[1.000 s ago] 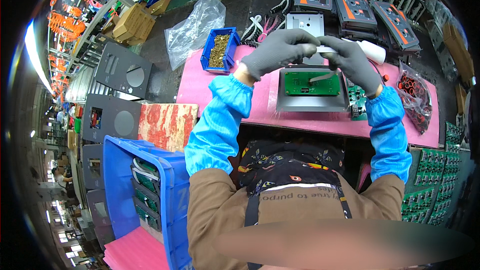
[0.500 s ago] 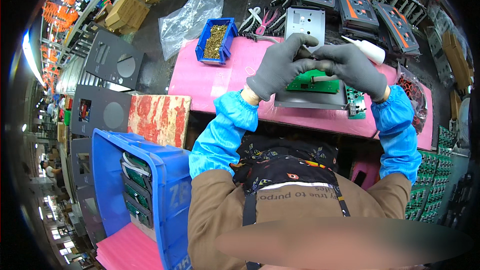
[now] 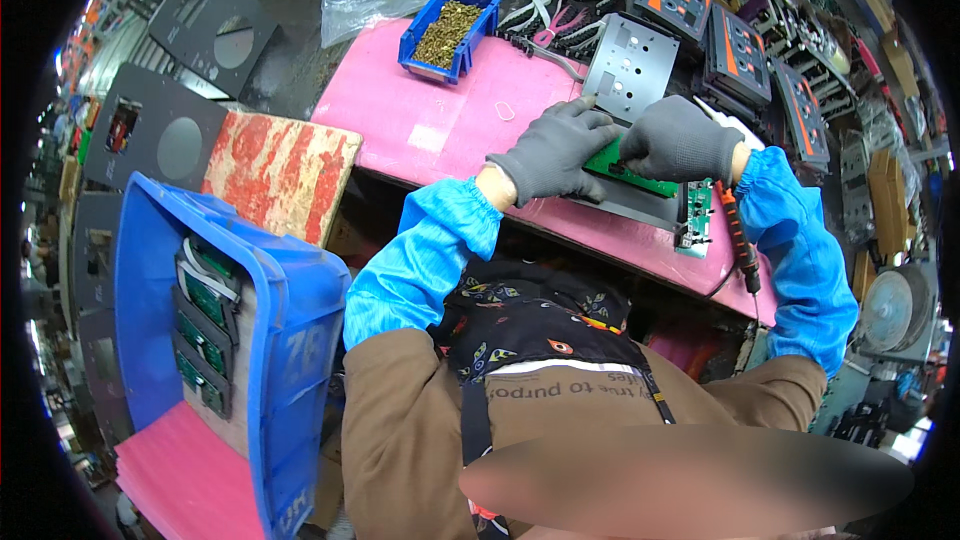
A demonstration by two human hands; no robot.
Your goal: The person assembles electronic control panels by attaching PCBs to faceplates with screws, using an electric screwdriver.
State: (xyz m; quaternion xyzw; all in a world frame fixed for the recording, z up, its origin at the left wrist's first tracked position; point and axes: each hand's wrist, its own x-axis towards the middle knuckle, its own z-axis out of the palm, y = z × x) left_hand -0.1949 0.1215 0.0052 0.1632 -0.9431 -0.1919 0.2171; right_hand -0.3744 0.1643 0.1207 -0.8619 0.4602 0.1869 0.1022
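Observation:
My left hand (image 3: 558, 152), in a grey glove, lies over the left end of a dark metal panel (image 3: 632, 202), its thumb spread away from the other fingers. On that panel sits a green circuit board (image 3: 640, 180), partly covered by my hands. Above the board my right hand (image 3: 682, 143), gloved too, is closed with its fingertips down at the board's surface; whatever they pinch is hidden. A smaller green circuit board (image 3: 696, 215) is beside the panel's right end. An orange and black screwdriver (image 3: 738, 235) with a cord is near my right sleeve.
A blue bin of brass-coloured screws (image 3: 446, 35) stands on the pink mat (image 3: 390, 110). Behind my hands are a grey metal plate (image 3: 632, 65), cable bundles (image 3: 545, 20), a white bottle (image 3: 735, 125) and stacked orange-and-grey panels (image 3: 740, 55). A blue crate (image 3: 290, 370) stands at left.
My hands have moved apart from their joined pinch. The left now lies on the panel's left end, the right low over the board. The screwdriver has come into sight, and the whole view has shifted.

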